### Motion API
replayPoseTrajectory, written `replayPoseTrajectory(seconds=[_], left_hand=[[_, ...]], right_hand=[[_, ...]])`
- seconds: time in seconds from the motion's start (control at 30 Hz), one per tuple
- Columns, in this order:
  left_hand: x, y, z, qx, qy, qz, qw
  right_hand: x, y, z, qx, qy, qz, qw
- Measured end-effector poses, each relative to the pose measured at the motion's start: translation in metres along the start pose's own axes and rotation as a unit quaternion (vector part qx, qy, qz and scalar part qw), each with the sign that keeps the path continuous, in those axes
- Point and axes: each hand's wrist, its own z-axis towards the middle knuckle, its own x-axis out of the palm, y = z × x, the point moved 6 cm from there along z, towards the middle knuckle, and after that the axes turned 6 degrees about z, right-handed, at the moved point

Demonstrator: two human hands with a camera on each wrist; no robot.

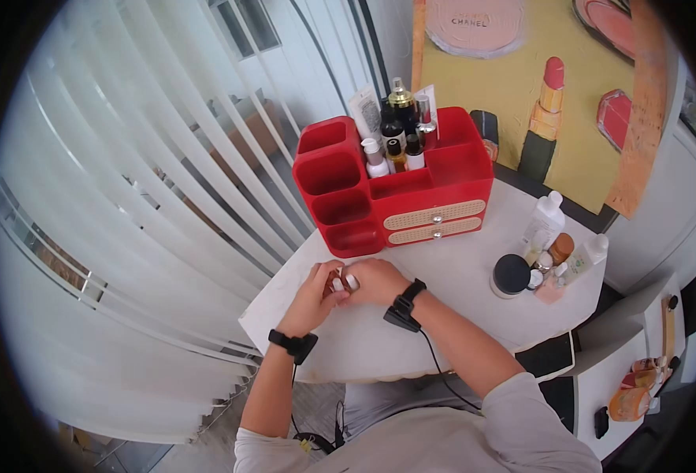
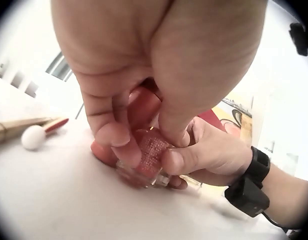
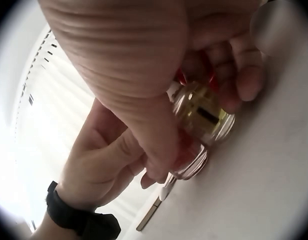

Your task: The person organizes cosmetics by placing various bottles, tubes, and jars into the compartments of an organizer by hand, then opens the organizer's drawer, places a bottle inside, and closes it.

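Gripping left hand (image 1: pixel 308 301): fingers curled round small glass bottles (image 3: pixel 200 117)
Right hand (image 1: pixel 374 282): fingers curled round them too
Red organizer (image 1: pixel 399 186): on table (image 1: pixel 450 288), beyond hands

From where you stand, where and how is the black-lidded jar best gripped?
Probably round the jar's wall, under the lid, coming from the person's left: it is round and upright, open on that side, while bottles and small containers crowd its right.
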Motion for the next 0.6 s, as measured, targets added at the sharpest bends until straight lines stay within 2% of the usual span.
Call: replayPoseTrajectory(seconds=[0.07, 0.13, 0.2, 0.23, 0.27, 0.33, 0.4, 0.47, 0.53, 0.6], left_hand=[[0.016, 0.002, -0.004, -0.030, 0.012, -0.079, 0.996], [0.032, -0.009, -0.003, -0.016, 0.012, -0.091, 0.996], [0.042, -0.041, -0.003, 0.063, -0.020, 0.006, 0.998], [0.045, -0.054, -0.001, 0.097, -0.046, 0.025, 0.994], [0.047, -0.065, 0.003, 0.097, -0.050, 0.019, 0.994], [0.034, -0.101, 0.014, 0.174, -0.156, 0.055, 0.971], [0.017, -0.132, 0.031, 0.213, -0.232, 0.099, 0.944], [-0.003, -0.162, 0.055, 0.258, -0.296, 0.104, 0.914], [-0.011, -0.167, 0.087, 0.257, -0.298, 0.056, 0.917], [-0.013, -0.165, 0.114, 0.211, -0.267, 0.030, 0.940]], right_hand=[[0.000, -0.005, -0.022, 0.008, 0.043, 0.027, 0.999], [0.000, -0.015, -0.048, -0.012, 0.016, -0.008, 1.000], [-0.018, -0.010, -0.073, -0.038, -0.086, -0.040, 0.995], [-0.031, 0.001, -0.083, -0.044, -0.097, -0.065, 0.992], [-0.043, 0.008, -0.089, -0.043, -0.093, -0.071, 0.992], [-0.081, 0.035, -0.095, -0.107, -0.202, -0.179, 0.957], [-0.122, 0.069, -0.088, -0.172, -0.286, -0.237, 0.912], [-0.155, 0.090, -0.076, -0.200, -0.337, -0.289, 0.873], [-0.178, 0.088, -0.057, -0.199, -0.337, -0.277, 0.877], [-0.194, 0.078, -0.044, -0.197, -0.341, -0.267, 0.880]])
